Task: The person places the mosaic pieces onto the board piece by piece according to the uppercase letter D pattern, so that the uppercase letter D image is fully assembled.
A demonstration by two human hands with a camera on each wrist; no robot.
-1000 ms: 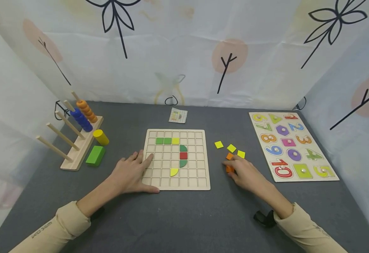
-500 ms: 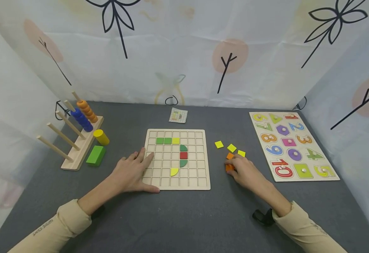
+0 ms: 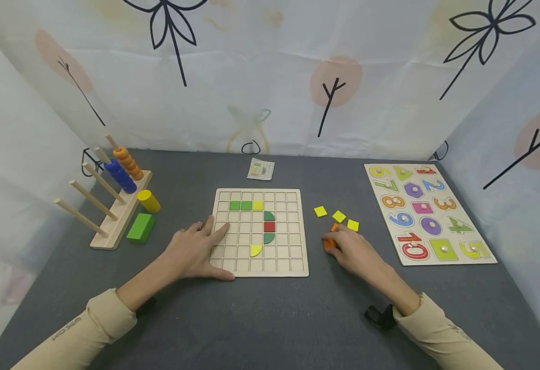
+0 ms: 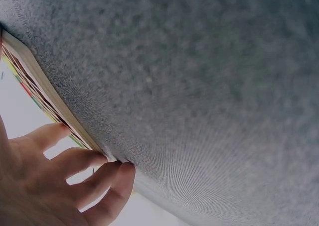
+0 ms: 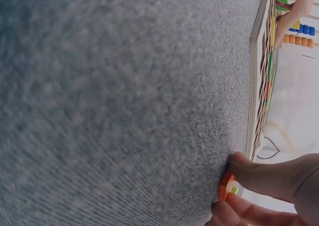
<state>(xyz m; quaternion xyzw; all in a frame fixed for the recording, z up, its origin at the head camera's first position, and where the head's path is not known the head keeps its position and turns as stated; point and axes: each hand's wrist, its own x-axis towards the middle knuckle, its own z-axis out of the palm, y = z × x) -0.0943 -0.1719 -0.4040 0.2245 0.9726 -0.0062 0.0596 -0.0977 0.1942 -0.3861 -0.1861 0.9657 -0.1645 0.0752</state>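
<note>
A wooden grid board [image 3: 285,262] lies mid-table, with green, yellow and red squares and rounded pieces set in some cells. My left hand [image 3: 190,253] rests on its left side, fingers spread and the thumb along the front edge; the left wrist view shows the fingertips at the board's edge [image 4: 65,111]. To the right of the board, my right hand [image 3: 355,252] pinches a small orange tile [image 5: 226,185] between thumb and fingers, low over the table. Another orange tile [image 3: 334,226] peeks out behind the fingers. Several yellow tiles [image 3: 338,216] lie just beyond that hand.
Behind the board lies a small pattern card [image 3: 260,169]. On the left stand a bead-and-peg rack [image 3: 120,205], a yellow cylinder [image 3: 148,201] and a green block [image 3: 141,228]. At the right lies a number puzzle board [image 3: 429,216]. A printed cloth [image 3: 270,77] hangs behind the table.
My right hand has shifted slightly left toward the board, and the orange tile at its fingertips has moved with it. The left hand stays at the board, which has barely moved.
</note>
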